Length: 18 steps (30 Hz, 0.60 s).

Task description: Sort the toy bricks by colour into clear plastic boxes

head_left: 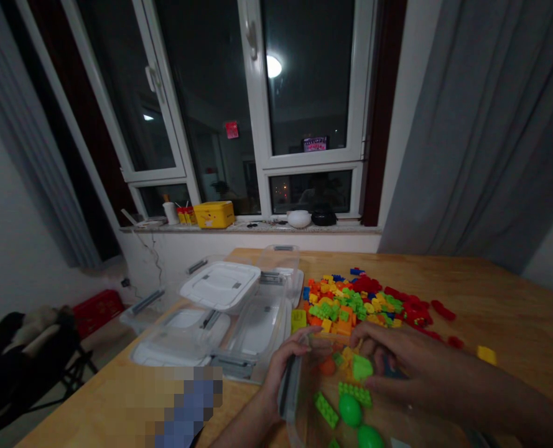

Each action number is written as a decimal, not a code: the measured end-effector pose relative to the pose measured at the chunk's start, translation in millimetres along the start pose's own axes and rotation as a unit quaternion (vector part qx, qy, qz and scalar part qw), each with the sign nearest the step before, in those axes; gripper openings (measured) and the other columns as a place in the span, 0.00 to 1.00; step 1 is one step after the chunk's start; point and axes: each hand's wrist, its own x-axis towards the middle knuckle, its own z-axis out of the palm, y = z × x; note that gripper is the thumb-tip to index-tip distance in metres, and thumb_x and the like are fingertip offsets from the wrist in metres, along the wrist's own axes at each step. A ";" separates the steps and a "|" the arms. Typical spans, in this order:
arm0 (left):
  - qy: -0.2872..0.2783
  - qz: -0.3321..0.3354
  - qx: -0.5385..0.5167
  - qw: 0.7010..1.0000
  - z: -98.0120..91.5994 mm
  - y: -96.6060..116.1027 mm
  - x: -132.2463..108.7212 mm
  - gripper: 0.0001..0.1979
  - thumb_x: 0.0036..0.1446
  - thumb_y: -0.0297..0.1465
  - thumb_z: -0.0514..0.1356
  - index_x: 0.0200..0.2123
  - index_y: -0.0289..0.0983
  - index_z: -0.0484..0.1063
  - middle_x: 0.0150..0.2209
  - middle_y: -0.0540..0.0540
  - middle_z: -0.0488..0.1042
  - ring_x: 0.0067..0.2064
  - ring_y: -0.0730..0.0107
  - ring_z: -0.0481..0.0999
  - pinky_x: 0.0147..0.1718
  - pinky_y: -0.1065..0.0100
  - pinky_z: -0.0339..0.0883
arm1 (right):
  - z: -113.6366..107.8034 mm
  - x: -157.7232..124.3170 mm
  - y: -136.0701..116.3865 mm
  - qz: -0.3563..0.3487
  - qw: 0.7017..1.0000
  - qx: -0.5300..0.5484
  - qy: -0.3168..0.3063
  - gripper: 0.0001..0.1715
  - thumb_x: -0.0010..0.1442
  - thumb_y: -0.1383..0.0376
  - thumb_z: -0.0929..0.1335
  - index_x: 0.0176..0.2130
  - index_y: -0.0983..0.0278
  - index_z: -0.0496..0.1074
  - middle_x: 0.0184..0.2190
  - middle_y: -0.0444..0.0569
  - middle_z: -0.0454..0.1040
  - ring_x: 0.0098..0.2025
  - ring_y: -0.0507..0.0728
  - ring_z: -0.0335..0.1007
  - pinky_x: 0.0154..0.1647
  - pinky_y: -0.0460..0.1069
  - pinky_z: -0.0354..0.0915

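Note:
My left hand (283, 367) is closed around the grey-handled rim of a clear plastic bin (299, 398) at the table's near edge. Inside the bin lie green bricks (355, 393), a green ball (349, 409) and an orange piece. My right hand (397, 359) reaches over the bin with its fingers bent down among the bricks; what they hold, if anything, is hidden. Just beyond both hands is a heap of coloured building bricks (351, 302) in red, green, yellow, orange and blue on the wooden table (514, 311).
Several clear bins and white lids (220, 285) are stacked at the left of the table. Loose red bricks (444, 309) and a yellow brick (486, 354) lie at the right. Behind stands a windowsill with a yellow box (214, 214), bowls and a cup. A dark chair (28, 354) stands at far left.

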 end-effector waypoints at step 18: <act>-0.009 0.003 -0.004 1.000 -5.8 -5.4 1.1 0.30 0.52 0.31 0.60 0.60 0.34 0.76 0.53 0.38 0.81 0.56 0.47 0.77 0.58 0.56 0.59 | 14.3 -3.3 -4.6 -0.032 0.998 -0.014 -0.057 0.13 0.58 0.60 0.71 0.43 0.56 0.82 0.36 0.45 0.85 0.33 0.56 0.75 0.30 0.48 0.62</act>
